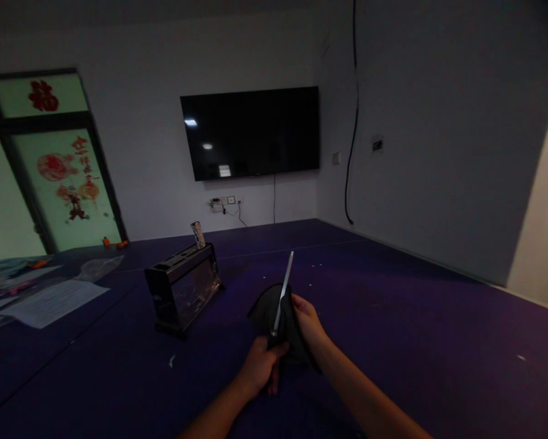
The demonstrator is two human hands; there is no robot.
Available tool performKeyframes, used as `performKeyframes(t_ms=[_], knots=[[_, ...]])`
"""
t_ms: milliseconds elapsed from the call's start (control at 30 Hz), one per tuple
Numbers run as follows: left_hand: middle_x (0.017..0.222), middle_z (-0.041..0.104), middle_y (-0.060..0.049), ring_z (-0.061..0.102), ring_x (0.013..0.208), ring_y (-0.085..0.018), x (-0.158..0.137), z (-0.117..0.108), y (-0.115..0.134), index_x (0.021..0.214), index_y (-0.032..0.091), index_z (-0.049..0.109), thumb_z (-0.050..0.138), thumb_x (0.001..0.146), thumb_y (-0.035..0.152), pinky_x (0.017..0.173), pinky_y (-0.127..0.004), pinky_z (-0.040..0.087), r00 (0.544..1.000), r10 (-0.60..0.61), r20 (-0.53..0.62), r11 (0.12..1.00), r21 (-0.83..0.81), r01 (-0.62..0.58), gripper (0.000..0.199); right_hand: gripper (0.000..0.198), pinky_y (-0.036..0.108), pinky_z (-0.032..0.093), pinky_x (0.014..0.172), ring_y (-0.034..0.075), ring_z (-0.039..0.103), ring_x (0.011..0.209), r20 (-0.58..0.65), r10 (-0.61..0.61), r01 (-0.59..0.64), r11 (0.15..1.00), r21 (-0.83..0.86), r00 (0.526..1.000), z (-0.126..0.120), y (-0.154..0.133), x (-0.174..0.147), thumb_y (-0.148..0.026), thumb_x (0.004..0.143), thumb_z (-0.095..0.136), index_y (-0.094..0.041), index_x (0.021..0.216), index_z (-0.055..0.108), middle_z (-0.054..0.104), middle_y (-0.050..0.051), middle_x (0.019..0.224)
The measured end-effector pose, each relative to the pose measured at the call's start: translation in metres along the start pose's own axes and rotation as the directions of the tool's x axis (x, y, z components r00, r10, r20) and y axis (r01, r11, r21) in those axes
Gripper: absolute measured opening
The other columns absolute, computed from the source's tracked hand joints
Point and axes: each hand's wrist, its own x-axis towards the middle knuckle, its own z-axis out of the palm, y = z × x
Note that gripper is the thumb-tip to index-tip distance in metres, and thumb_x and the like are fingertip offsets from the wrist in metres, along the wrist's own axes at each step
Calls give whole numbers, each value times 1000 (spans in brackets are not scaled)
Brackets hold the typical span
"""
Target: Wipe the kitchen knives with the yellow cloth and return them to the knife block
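My left hand point(259, 369) is closed round the dark handle of a knife point(284, 292), whose narrow bright blade points up and away from me. A dark grey cloth point(267, 305) is draped behind and beside the blade. On its right side, my right hand point(308, 320) grips the cloth, fingers partly hidden behind it. Whether the cloth touches the blade I cannot tell. To the left stands a black knife block point(182, 289) with see-through sides, and one speckled handle point(198, 235) sticks up from its far end.
The purple-blue surface point(393, 353) spreads all round and carries small white scraps point(172, 361). Papers point(57, 302) and clear plastic point(100, 266) lie at the left. A black cable point(355, 122) hangs down the right wall, and a television point(253, 133) is mounted on the far wall.
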Motion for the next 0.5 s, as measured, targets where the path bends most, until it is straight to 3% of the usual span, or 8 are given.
performKeyframes(t_ms=[300, 500], knots=[[29, 41, 5, 39, 22, -13, -1, 2, -1, 61, 17, 50, 56, 65, 62, 27, -21, 23, 1000, -9, 17, 1000, 21, 9, 45, 41, 24, 43, 44, 15, 57, 45, -10, 15, -15, 999, 49, 1000, -2, -2, 5, -46, 47, 80, -18, 73, 65, 63, -1, 55], [29, 42, 3, 40, 23, -13, -1, 0, -1, 54, 18, 48, 54, 65, 65, 28, -22, 24, 1000, 0, 28, 999, 46, -1, 48, 39, 24, 44, 46, 15, 57, 47, 6, 0, 0, 1000, 16, 1000, -2, -2, 5, -46, 49, 79, -17, 72, 66, 64, 0, 55]])
